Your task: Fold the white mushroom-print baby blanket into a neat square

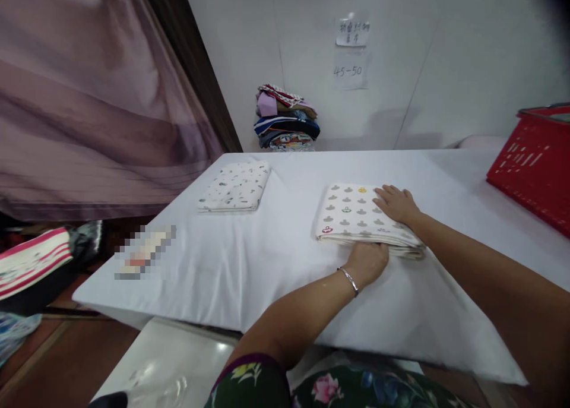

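A folded white cloth (351,215) printed with rows of grey hat-like shapes, a few of them coloured, lies on the right half of the table. My right hand (396,205) rests flat on its top right part, fingers stretched out. At the cloth's front edge my left hand (367,262), with a silver bracelet at the wrist, is closed on the layers; its fingertips are hidden beneath them. Several layers show along that front side. Farther left lies another folded white cloth (236,185) with small dark prints, apart from both hands.
A white sheet (285,247) covers the table. At its left edge is a pixelated item (146,250). A red basket (534,164) stands at the right. Behind the table rises a stack of folded fabrics (287,120). A pink curtain (89,99) hangs on the left.
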`<state>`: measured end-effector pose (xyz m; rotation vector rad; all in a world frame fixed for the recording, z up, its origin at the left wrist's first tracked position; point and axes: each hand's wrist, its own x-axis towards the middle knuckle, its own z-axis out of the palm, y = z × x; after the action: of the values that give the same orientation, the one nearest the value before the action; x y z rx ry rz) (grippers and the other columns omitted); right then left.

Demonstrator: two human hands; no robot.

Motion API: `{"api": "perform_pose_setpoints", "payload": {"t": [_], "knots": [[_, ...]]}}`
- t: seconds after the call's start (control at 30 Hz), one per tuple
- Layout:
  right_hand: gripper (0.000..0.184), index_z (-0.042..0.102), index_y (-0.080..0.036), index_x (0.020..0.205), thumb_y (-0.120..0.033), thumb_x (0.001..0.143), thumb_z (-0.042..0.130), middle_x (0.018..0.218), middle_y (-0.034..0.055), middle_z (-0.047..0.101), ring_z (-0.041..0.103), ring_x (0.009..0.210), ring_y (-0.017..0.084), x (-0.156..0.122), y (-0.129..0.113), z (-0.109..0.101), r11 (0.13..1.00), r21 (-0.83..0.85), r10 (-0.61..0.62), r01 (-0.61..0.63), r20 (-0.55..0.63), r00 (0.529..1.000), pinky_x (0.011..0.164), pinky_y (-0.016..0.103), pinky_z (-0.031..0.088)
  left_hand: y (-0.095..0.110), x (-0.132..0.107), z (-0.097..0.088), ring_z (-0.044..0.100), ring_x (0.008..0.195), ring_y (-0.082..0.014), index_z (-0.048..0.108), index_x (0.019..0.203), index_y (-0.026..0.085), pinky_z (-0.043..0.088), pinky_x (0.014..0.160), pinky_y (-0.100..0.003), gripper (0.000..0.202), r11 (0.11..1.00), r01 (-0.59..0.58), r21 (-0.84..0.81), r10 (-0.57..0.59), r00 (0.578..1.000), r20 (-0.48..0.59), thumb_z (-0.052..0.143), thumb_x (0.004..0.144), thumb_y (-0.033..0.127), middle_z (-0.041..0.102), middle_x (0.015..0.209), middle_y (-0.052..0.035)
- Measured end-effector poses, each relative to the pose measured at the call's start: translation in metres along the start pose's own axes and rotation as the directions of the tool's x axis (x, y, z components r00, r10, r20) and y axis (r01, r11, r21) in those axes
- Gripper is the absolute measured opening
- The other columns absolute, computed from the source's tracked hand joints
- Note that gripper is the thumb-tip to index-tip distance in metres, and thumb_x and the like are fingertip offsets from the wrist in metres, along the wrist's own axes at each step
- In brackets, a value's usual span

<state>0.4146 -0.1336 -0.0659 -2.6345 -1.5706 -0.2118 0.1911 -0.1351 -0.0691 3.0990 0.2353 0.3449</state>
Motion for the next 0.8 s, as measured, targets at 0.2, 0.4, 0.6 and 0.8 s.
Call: {"api": "perform_pose_setpoints", "payload": {"t": [0.2,0.4,0.6,0.8], "knots": [[0.057,0.043,-0.025,0.134,-0.052,0.090,0.019,0.143,0.0082,0.038,0.031,0.131,0.028,0.000,0.001,0.003,1.000,0.013,-0.004,0.004,-0.025,1.000,0.103,0.056,0.024,-0.042,-0.038,-0.010,0.066,0.074,-0.0231,0.054,0.104,0.012,0.049,0.061,-0.032,0.028,0.976,0.220,-0.002,-0.219,0.973,0.074,0.044,0.091,0.034,0.067,0.079,-0.0107],[0.056,0.043,-0.027,0.133,-0.052,0.089,0.020,0.144,0.0068,0.037,0.031,0.131,0.027,0.002,0.000,0.004,1.000,0.012,0.013,-0.013,-0.013,1.000,0.103,0.055,0.025,-0.077,-0.075,-0.032,0.066,0.077,-0.0235,0.049,0.112,0.015,0.048,0.065,-0.034,0.041,0.923,0.380,0.059,-0.384,0.911,0.149,0.034,0.092,0.048,0.067,0.089,-0.0105],[0.056,0.042,-0.026,0.134,-0.051,0.089,0.020,0.145,0.0072,0.035,0.030,0.132,0.027,-0.001,-0.003,0.002,1.000,0.014,0.026,-0.026,0.015,1.000,0.104,0.055,0.023,-0.081,-0.082,-0.033,0.065,0.076,-0.0213,0.048,0.114,0.017,0.046,0.066,-0.031,0.035,0.916,0.395,0.061,-0.400,0.903,0.155,0.032,0.094,0.041,0.068,0.084,-0.0078],[0.053,0.047,-0.025,0.130,-0.050,0.088,0.026,0.140,0.0087,0.042,0.036,0.128,0.031,0.006,0.001,-0.003,1.000,0.014,-0.011,0.011,0.002,1.000,0.100,0.058,0.030,-0.085,-0.086,-0.033,0.065,0.074,-0.0204,0.046,0.119,0.020,0.045,0.063,-0.029,0.032,0.935,0.355,0.003,-0.354,0.930,0.099,0.033,0.094,0.036,0.068,0.086,-0.0053]]}}
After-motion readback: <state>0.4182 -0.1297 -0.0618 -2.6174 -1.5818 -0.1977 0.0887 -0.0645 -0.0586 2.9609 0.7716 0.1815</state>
